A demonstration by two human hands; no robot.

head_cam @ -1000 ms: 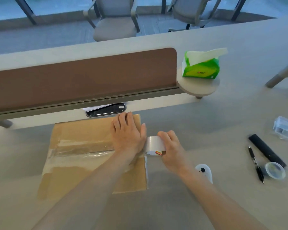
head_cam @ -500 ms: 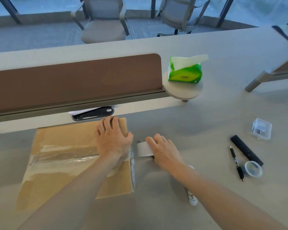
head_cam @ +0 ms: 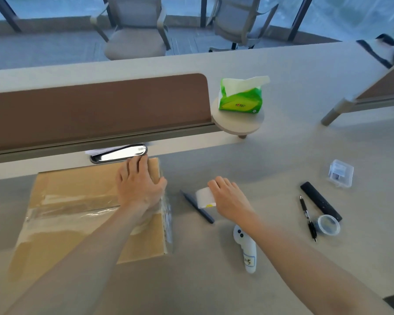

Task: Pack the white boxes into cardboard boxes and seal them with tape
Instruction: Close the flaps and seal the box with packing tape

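A closed cardboard box (head_cam: 82,226) lies on the grey desk, with clear tape (head_cam: 73,205) running across its top and down its right side. My left hand (head_cam: 139,185) presses flat on the box's right top edge, fingers straight. To the right of the box, my right hand (head_cam: 228,198) grips the tape roll (head_cam: 204,197), which sits on the desk a little apart from the box. No white boxes are visible.
A dark cutter (head_cam: 197,209) lies between box and roll. A white labelled tool (head_cam: 246,248) lies under my right forearm. Further right are a pen (head_cam: 307,218), a black bar (head_cam: 320,201), a small round tub (head_cam: 328,224) and a clear case (head_cam: 340,172). A tissue pack (head_cam: 240,96) stands behind, on a round shelf beside the brown divider (head_cam: 96,110).
My right hand has carried the tape roll rightward, away from the box edge, and the tape now runs down the box's side. My left hand stays pressed on the box.
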